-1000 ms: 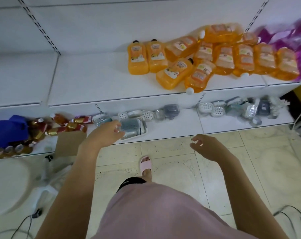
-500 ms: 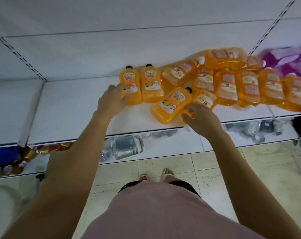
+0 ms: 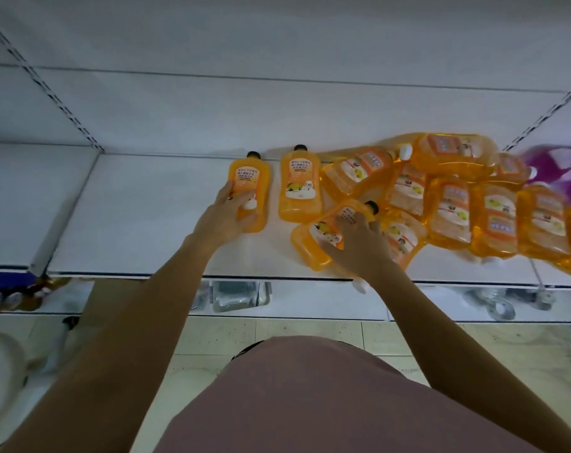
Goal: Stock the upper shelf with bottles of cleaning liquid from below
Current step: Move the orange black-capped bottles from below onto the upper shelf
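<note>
Orange translucent plastic bottle [image 3: 252,178] with a black cap, leftmost on the smooth white shelf [image 3: 140,217], is gripped by the left hand [image 3: 225,217]. The right hand [image 3: 359,248] clasps a slanted orange bottle [image 3: 311,248] beside the glossy heap of orange bottles [image 3: 450,210].

White metal shelving [image 3: 140,217] fills the upper frame, plain back panel [image 3: 277,109] at top, slotted uprights [image 3: 53,98] upper left and right; pale speckled floor tiles [image 3: 218,335] lie lower centre.
</note>
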### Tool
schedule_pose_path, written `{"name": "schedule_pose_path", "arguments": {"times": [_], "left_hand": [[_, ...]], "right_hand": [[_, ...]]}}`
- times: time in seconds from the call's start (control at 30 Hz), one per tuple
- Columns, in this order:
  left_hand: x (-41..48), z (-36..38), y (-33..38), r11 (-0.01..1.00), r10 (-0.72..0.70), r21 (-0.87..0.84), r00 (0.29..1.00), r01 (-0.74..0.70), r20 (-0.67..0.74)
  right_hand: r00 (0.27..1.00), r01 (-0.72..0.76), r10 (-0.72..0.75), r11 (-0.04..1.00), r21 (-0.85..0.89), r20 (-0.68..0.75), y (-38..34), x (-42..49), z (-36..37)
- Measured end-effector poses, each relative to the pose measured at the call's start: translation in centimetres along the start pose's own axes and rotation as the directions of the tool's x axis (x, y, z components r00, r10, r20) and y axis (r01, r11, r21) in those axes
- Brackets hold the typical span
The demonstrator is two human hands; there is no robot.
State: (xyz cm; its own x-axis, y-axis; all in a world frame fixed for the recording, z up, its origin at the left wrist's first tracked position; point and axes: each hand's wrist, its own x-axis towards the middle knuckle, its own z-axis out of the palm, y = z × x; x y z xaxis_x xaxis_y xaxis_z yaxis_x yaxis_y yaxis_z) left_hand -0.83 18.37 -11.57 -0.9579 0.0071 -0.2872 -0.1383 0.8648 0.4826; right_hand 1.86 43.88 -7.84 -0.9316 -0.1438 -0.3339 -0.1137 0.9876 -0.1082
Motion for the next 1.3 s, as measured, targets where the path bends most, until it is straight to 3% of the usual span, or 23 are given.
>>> {"name": "schedule_pose_path", "arguments": {"times": [0.23, 0.33, 0.4, 0.5, 0.6, 0.8, 1.0, 1.2, 1.3], "left_hand": [[-4.7, -0.8, -3.5, 0.996, -0.087, -0.012, 0.983, 0.086, -0.164], [-4.2, -1.4, -3.9, 0.986, -0.130, -0.124, 0.978, 0.111, -0.160], [-3.5, -1.9, -4.1, 0.967, -0.173, -0.206, 0.978, 0.146, -0.119], [-2.9, -2.4, -4.2, 0.878, -0.343, -0.359, 0.939, 0.317, -0.007], [-3.1, -2.9, -4.2, 0.821, -0.393, -0.432, 0.918, 0.374, 0.047], [-3.1, -4.3, -4.0, 0.676, -0.360, -0.572, 0.885, 0.465, 0.295], [-3.7, -4.5, -4.8, 0.618, -0.297, -0.654, 0.900, 0.435, 0.318], [-4.5, -5.0, -4.3, 0.587, -0.254, -0.742, 0.944, 0.323, 0.209], [-5.0, -5.4, -3.9, 0.563, -0.240, -0.781, 0.958, 0.271, 0.160]], "right_hand": [[0.998, 0.062, -0.058, 0.985, 0.164, -0.025, -0.6, -0.7, 1.5], [0.997, 0.006, 0.016, 0.958, 0.286, -0.075, -1.8, -1.0, 1.7], [0.984, -0.100, 0.150, 0.915, 0.391, -0.098, -3.0, -1.1, 1.7], [0.931, -0.303, 0.359, 0.860, 0.411, -0.067, -4.7, -1.3, 1.8], [0.901, -0.391, 0.434, 0.789, 0.475, 0.022, -5.8, -1.4, 1.6], [0.842, -0.461, 0.506, 0.492, 0.739, 0.188, -6.4, -0.9, 1.7], [0.834, -0.441, 0.517, 0.416, 0.795, 0.192, -5.8, -1.5, 1.5], [0.860, -0.381, 0.503, 0.520, 0.765, 0.087, -4.9, -2.5, 1.0], [0.878, -0.276, 0.477, 0.475, 0.835, 0.019, -4.1, -3.3, 0.8]]}}
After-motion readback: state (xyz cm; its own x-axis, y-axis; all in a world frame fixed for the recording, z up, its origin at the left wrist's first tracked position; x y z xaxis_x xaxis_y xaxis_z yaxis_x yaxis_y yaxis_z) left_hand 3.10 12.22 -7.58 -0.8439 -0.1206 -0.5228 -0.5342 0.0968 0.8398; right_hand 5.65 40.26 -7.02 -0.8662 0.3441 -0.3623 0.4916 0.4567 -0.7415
